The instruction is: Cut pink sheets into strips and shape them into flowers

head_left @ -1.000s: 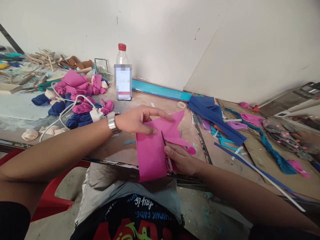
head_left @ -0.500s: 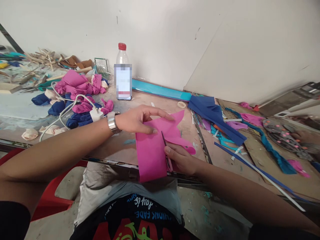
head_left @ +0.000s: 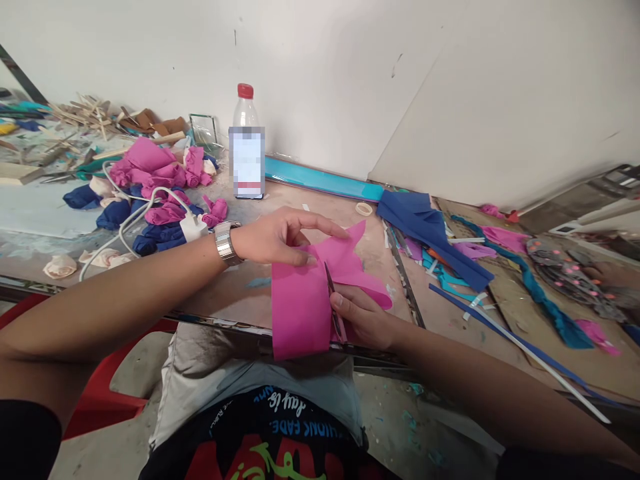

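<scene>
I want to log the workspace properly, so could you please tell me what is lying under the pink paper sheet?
The pink paper sheet rests on the worn wooden tabletop, its near end hanging past the edge over the lap. The left hand presses on top; the right hand cuts it with scissors. Anything beneath is covered.

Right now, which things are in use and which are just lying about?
In use: pink sheet, held down by left hand; scissors in right hand, blades in the sheet.

Lying about: bottle, pink and blue rolls, white charger, blue sheets, tape ring, teal strip.
</scene>
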A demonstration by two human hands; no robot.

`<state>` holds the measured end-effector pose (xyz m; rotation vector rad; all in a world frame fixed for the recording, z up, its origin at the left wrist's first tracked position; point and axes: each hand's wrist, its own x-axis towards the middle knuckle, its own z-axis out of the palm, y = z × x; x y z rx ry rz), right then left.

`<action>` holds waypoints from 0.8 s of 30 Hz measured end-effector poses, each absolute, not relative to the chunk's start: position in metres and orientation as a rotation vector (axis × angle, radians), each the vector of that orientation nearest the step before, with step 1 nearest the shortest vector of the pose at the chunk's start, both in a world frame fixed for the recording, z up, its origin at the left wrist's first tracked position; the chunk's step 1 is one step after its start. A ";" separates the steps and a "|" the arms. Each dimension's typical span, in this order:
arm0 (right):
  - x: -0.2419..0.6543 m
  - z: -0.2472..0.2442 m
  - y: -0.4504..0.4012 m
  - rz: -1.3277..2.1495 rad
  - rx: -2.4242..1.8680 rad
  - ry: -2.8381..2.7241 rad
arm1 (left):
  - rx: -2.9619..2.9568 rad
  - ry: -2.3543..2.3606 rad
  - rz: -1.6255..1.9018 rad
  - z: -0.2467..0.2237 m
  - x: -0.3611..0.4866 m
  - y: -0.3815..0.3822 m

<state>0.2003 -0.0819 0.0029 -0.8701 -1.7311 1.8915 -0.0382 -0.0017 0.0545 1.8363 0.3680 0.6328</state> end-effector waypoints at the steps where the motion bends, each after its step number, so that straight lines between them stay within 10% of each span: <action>1: 0.200 0.003 -0.082 1.892 -0.871 -1.732 | 1.833 0.369 0.632 0.054 -0.038 -0.002; 24: 0.198 0.008 -0.083 1.866 -0.899 -1.736 | 1.777 0.415 0.654 0.057 -0.038 -0.001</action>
